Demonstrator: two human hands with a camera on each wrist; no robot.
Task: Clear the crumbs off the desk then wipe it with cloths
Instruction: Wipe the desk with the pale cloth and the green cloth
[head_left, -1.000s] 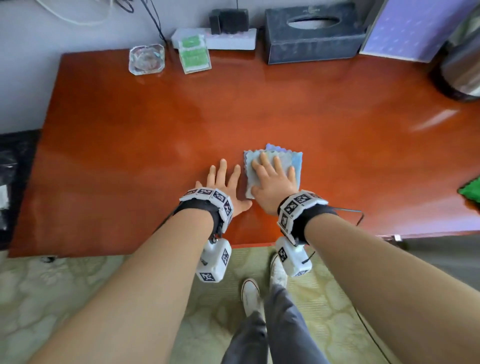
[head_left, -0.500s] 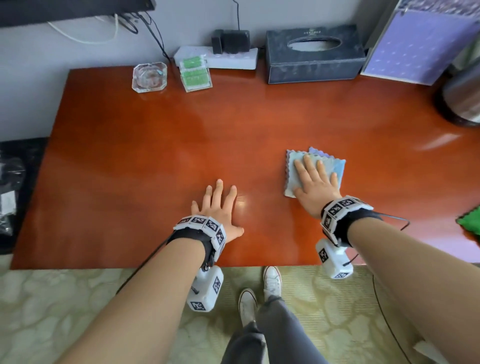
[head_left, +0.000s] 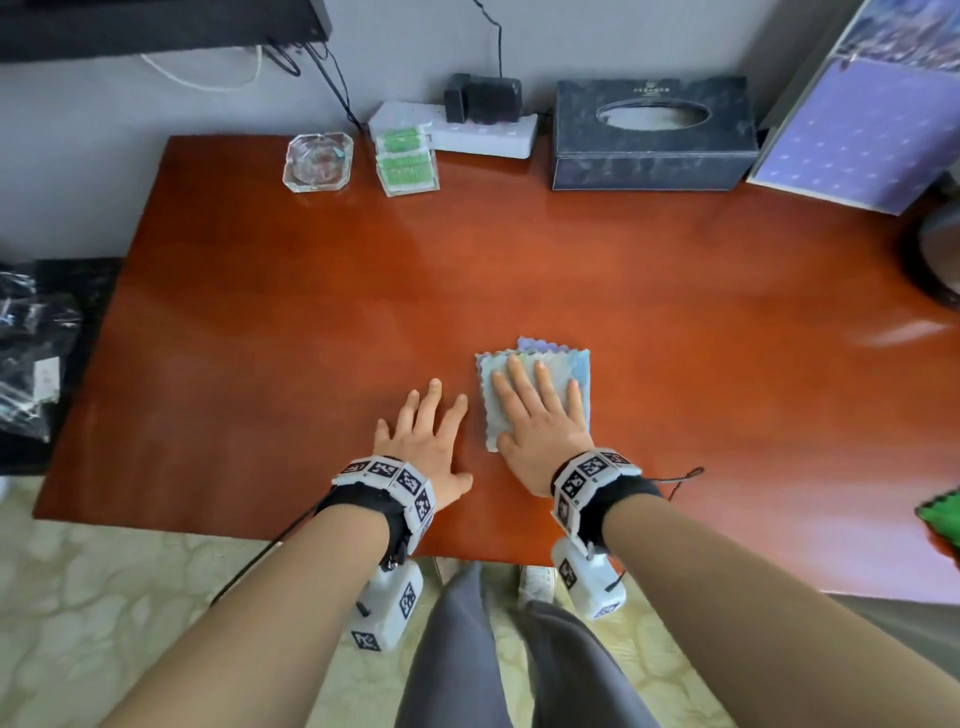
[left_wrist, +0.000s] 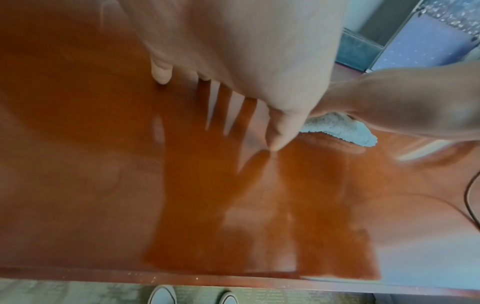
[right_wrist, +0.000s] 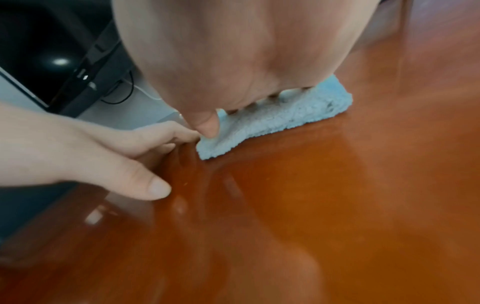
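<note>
Fluffy blue cloth, seemingly folded, under flat right hand.

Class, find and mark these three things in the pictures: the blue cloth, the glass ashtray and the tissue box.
blue cloth (head_left: 574, 371): head view, its bare far right corner beyond the fingers.
glass ashtray (head_left: 318, 162): head view, the middle of its bowl.
tissue box (head_left: 652, 161): head view, its front wall.

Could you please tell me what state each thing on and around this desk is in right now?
Blue cloth: folded, flat on the desk, under the right hand.
Right hand: fingers straight, pressing the cloth.
Left hand: flat on bare wood.
Tissue box: upright, closed.
Glass ashtray: upright.
Desk: glossy.
</note>
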